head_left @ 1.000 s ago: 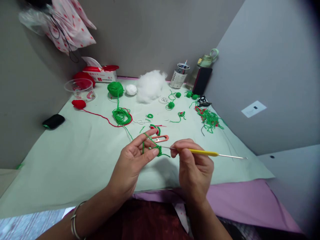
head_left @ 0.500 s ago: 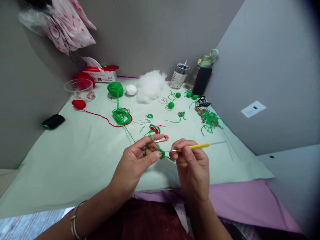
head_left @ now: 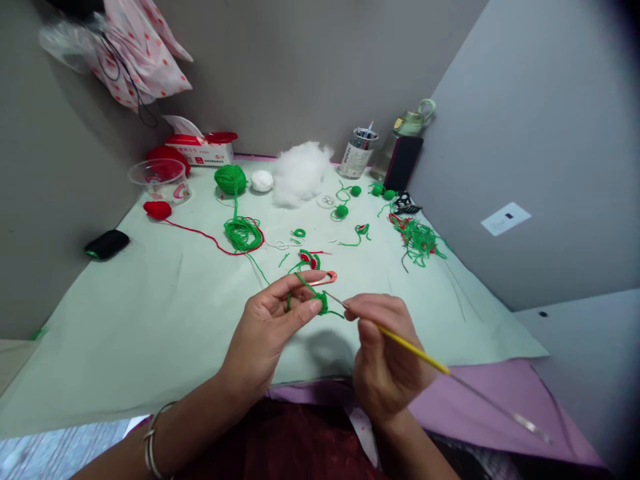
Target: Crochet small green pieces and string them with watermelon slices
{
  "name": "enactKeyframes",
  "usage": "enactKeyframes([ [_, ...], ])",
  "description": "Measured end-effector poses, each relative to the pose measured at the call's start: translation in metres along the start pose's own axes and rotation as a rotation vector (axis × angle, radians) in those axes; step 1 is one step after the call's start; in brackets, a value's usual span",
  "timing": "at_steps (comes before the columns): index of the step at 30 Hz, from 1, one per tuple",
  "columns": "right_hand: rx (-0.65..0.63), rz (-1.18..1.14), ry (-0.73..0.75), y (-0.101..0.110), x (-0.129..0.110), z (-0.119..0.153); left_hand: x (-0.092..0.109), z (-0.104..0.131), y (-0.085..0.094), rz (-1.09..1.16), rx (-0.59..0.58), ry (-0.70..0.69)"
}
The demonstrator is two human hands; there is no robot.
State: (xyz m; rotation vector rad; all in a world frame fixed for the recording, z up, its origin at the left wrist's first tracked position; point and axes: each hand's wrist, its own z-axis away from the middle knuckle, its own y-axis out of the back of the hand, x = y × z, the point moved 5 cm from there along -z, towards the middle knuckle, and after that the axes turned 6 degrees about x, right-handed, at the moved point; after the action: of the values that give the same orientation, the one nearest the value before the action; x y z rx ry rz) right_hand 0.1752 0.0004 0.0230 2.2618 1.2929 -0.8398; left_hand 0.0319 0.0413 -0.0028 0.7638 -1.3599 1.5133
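Crocheting seems underway: green stitchwork (head_left: 323, 304) is pinched by the left grip (head_left: 274, 318), yellow-handled hook (head_left: 413, 348) by the right grip (head_left: 386, 353); taut yarn (head_left: 305, 283) is probably needed next.

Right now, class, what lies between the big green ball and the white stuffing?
In the head view, the white ball sits between the big green ball and the stuffing; whether it touches the stuffing is unclear.

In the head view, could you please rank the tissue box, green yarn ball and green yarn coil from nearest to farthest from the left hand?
1. Green yarn coil: ahead of the left hand.
2. Green yarn ball: beyond the coil.
3. Tissue box: farther back, left.
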Motion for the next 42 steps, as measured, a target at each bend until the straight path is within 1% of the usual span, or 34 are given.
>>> enactKeyframes([
  [1,-0.028,0.018,0.034,-0.003,-0.003,0.002,0.0,0.0,-0.001,0.018,-0.01,0.006],
  [3,-0.042,0.003,0.038,-0.007,-0.004,0.004,-0.002,0.0,-0.004,0.066,-0.026,0.035],
  [8,0.025,-0.16,-0.074,-0.011,0.005,0.005,-0.004,0.0,-0.006,0.139,-0.026,0.14],
  [10,0.038,-0.261,-0.16,-0.01,0.012,0.005,-0.003,0.0,-0.005,0.151,-0.039,0.161],
  [14,0.018,-0.447,-0.398,-0.011,0.026,0.004,-0.003,-0.001,-0.004,0.179,-0.069,0.172],
  [17,0.004,-0.466,-0.447,-0.011,0.027,0.001,-0.003,-0.001,-0.003,0.185,-0.077,0.185],
  [19,-0.002,-0.413,-0.415,-0.009,0.024,0.0,-0.003,-0.001,-0.002,0.163,-0.06,0.177],
  [20,-0.013,-0.352,-0.372,-0.007,0.022,0.0,-0.003,-0.001,-0.002,0.149,-0.046,0.163],
  [21,-0.033,-0.262,-0.306,-0.005,0.019,0.0,-0.002,-0.001,-0.001,0.136,-0.03,0.144],
  [22,-0.054,-0.146,-0.208,-0.004,0.015,0.001,-0.002,-0.001,-0.001,0.123,-0.016,0.122],
  [25,-0.123,0.223,0.121,-0.006,0.003,0.006,-0.002,-0.001,-0.001,0.117,0.003,0.068],
  [26,-0.125,0.288,0.186,-0.007,0.001,0.008,-0.003,0.0,-0.001,0.123,0.005,0.062],
  [27,-0.113,0.301,0.206,-0.008,0.001,0.009,-0.003,0.0,-0.001,0.131,0.005,0.064],
  [28,-0.09,0.263,0.181,-0.008,0.001,0.009,-0.004,0.0,-0.001,0.139,0.003,0.074],
  [32,-0.021,-0.077,-0.095,-0.008,0.01,0.004,-0.006,0.002,-0.002,0.171,-0.014,0.13],
  [37,-0.009,-0.34,-0.399,-0.007,0.026,0.0,-0.005,0.002,-0.002,0.169,-0.042,0.187],
  [39,-0.017,-0.413,-0.474,-0.006,0.031,-0.001,-0.004,0.002,-0.001,0.145,-0.05,0.185],
  [42,-0.025,-0.445,-0.499,-0.004,0.031,-0.001,-0.003,0.002,0.0,0.125,-0.042,0.159],
])
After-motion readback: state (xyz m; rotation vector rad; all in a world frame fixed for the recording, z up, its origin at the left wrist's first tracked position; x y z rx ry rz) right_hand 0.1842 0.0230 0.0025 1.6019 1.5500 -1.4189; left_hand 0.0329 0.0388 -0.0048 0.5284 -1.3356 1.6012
